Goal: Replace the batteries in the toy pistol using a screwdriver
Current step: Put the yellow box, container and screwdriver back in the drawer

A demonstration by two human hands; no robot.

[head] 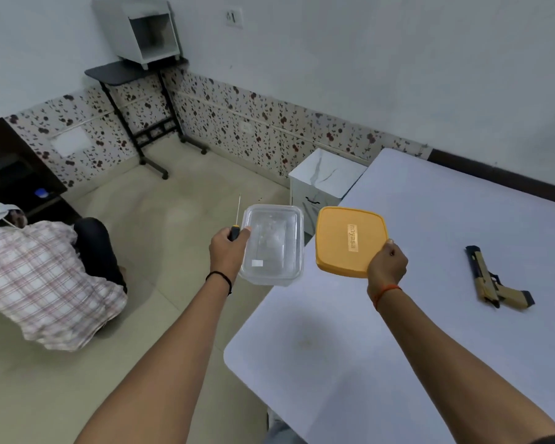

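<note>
A tan and black toy pistol (494, 282) lies on its side on the pale table (430, 331), at the right. My left hand (228, 251) grips a thin screwdriver (236, 219) with a black handle, shaft pointing up, and also holds the edge of a clear plastic container (273, 245) out over the floor, left of the table. My right hand (386, 265) pinches an orange lid (346, 240) by its near corner, above the table's left edge. What lies inside the container is unclear. No batteries are visible.
A person in a checked shirt (45, 283) crouches on the floor at the left. A white marbled cabinet (324, 184) stands beside the table's far corner. A black stand (132, 75) with a white box sits in the room's corner.
</note>
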